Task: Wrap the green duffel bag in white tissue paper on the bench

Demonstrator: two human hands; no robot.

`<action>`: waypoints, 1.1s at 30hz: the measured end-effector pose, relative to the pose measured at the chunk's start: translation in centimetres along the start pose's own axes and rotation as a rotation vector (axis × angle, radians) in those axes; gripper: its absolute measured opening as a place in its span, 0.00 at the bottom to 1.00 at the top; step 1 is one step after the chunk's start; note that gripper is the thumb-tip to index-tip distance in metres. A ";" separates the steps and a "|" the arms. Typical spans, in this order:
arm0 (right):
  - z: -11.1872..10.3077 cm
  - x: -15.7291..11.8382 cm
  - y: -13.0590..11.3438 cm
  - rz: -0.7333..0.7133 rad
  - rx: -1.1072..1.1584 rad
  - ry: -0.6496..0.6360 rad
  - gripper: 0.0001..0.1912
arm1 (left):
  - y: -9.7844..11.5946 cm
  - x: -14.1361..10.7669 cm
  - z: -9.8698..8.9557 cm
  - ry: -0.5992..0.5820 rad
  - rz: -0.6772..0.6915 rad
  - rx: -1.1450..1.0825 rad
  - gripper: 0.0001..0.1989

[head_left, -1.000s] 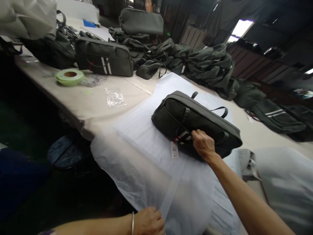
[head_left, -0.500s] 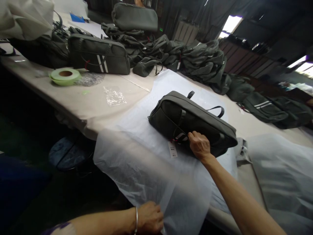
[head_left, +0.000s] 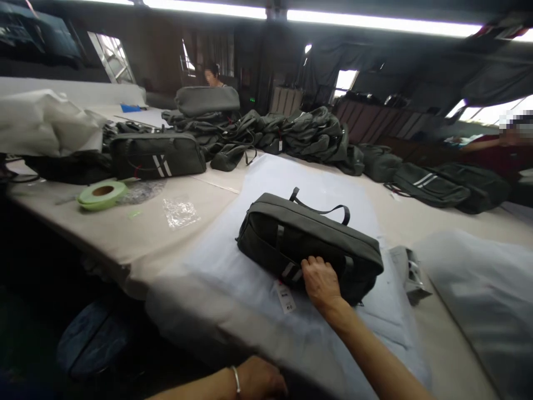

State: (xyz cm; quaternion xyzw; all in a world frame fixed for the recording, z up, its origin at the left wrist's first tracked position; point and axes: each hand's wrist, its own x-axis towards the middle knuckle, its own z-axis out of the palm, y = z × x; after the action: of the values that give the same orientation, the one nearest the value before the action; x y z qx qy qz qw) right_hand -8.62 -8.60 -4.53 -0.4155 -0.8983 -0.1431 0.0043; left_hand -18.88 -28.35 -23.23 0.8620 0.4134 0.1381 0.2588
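Note:
A dark green duffel bag (head_left: 258, 233) with two white stripes and loop handles lies at a slant on a pale translucent plastic sheet (head_left: 254, 294) on the table. My right hand (head_left: 322, 283) is closed against the bag's front side, just right of the stripes; its fingertips curl at the panel and the thumb is hidden. A white paper tag (head_left: 285, 298) hangs below the stripes. Low in the view, my left hand (head_left: 260, 379), with a silver bangle, has curled fingers at the sheet's near edge, slightly blurred.
Another striped bag (head_left: 145, 158), a roll of green tape (head_left: 102, 194) and crumpled clear film (head_left: 180, 213) are on the left. Piled dark bags (head_left: 308, 136) line the back. More plastic sheeting (head_left: 462, 294) covers the right. A stool (head_left: 94, 339) stands below the table edge. Two people are farther off.
The view has tilted up and levelled. The near part of the plastic sheet has shifted and drapes lower at the table edge. My right hand stays on the bag; my left hand remains low.

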 end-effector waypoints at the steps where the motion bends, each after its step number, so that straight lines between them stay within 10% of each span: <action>1: -0.7 -0.2 0.3 0.001 0.022 -0.010 0.09 | -0.3 0.3 -2.8 0.073 -0.064 -0.061 0.10; 6: -4.9 -2.1 5.2 -0.076 0.339 0.133 0.06 | -1.8 1.4 -19.0 0.646 -0.303 0.049 0.08; 9: -5.5 -2.9 9.7 -0.073 0.515 0.352 0.12 | -2.9 2.3 -25.2 0.716 -0.230 0.496 0.22; 14: -1.5 -2.4 13.3 -0.213 0.361 0.347 0.34 | -5.6 5.8 -27.0 0.531 0.031 0.860 0.23; 18: -0.3 -1.3 12.8 -0.228 0.525 0.335 0.14 | -5.7 8.4 -27.7 0.533 0.175 0.625 0.05; 21: -2.2 0.3 13.3 0.038 0.813 0.255 0.08 | -4.8 10.2 -30.8 0.562 -0.059 0.163 0.01; 27: -3.1 7.0 17.1 0.557 0.888 0.153 0.32 | -8.5 16.8 -39.0 0.546 -0.433 -0.159 0.07; 33: 0.4 11.4 17.3 0.583 1.145 -0.100 0.46 | -13.1 20.5 -38.7 0.450 -0.466 -0.303 0.06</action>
State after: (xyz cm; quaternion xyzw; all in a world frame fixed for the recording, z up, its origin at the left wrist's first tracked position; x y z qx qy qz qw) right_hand -3.09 10.57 0.96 -0.5807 -0.6818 0.3855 0.2221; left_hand -32.06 7.45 1.93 0.6443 0.6205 0.3214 0.3106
